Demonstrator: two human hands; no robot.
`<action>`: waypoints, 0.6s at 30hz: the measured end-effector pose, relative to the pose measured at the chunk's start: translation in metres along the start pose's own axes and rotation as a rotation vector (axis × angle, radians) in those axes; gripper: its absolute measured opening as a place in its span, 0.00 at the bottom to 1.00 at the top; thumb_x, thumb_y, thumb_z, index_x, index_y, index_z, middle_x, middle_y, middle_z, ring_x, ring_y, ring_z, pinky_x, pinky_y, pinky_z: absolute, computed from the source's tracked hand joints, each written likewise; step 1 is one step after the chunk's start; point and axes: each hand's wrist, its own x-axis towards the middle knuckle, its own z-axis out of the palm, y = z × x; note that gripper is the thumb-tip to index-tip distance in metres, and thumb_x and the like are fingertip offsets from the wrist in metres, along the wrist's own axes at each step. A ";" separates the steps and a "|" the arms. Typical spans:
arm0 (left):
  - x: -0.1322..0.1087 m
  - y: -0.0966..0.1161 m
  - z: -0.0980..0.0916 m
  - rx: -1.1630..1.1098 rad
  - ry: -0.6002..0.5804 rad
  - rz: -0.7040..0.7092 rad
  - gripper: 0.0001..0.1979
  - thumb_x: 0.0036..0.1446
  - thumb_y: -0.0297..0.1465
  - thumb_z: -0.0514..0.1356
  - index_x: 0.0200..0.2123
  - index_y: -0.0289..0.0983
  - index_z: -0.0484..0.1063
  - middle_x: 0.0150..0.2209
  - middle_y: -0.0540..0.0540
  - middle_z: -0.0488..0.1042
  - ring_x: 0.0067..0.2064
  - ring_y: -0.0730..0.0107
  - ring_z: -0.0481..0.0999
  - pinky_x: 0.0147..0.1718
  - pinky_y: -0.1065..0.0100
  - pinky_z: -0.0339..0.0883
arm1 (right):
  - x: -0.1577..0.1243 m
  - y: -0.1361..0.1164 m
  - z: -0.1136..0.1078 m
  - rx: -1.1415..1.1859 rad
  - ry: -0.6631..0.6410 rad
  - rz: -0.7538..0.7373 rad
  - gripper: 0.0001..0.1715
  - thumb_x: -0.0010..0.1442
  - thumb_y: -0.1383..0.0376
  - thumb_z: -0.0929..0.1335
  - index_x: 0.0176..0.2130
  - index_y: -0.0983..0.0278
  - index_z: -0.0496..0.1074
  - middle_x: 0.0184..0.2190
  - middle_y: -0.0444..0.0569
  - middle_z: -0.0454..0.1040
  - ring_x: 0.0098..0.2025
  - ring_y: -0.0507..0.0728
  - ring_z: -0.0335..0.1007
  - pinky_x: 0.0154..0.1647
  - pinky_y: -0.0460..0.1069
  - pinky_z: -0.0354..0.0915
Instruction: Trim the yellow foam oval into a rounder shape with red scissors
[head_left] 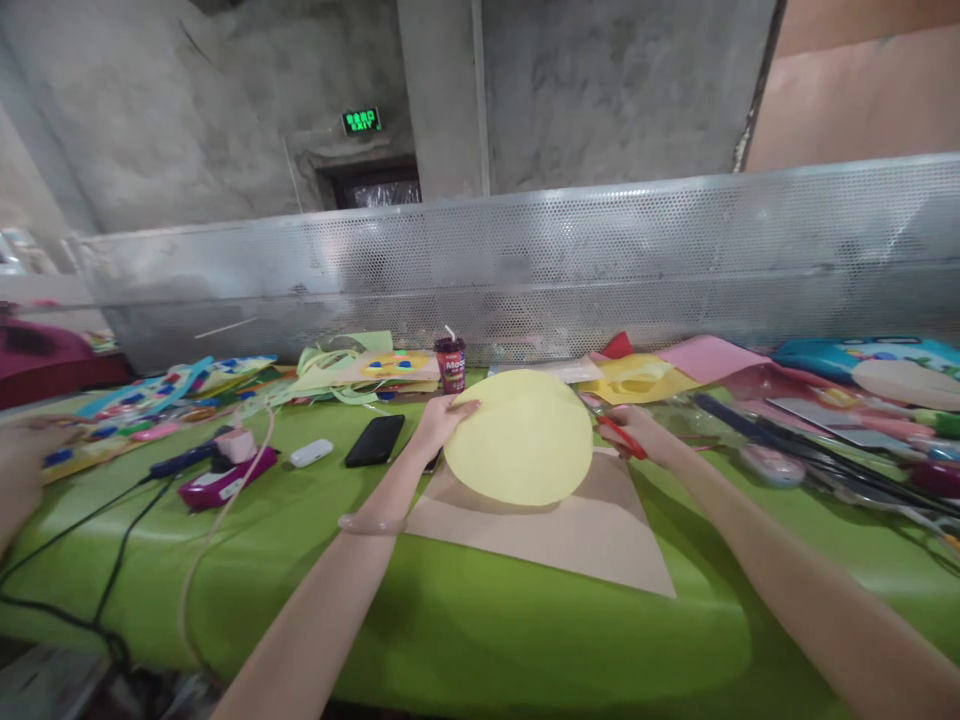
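Observation:
A pale yellow, roughly round sheet of paper [519,438] is held up in front of me. My left hand [441,418] grips its left edge, thumb on the near face. Beside the right edge, my right hand [637,430] is closed around red-handled scissors [621,437]. The blades lie close to the paper's upper right edge and are mostly hidden there. Under the round piece, a beige sheet of paper [547,540] lies flat on the green tabletop [465,610].
A dark cup with a straw [451,365] stands behind my left hand. Left of it lie a black phone [375,440], a white case [311,453] and a purple power strip [227,478] with cables. Coloured papers [705,360] and craft supplies line the back. Another person's hand [30,450] is at far left.

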 end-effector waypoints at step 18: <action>0.003 -0.006 -0.001 0.028 0.004 -0.029 0.23 0.38 0.42 0.63 0.36 0.32 0.74 0.31 0.43 0.77 0.27 0.63 0.74 0.25 0.69 0.65 | 0.008 0.016 0.002 0.024 -0.010 -0.009 0.17 0.46 0.56 0.65 0.17 0.64 0.58 0.12 0.41 0.60 0.14 0.49 0.57 0.16 0.46 0.56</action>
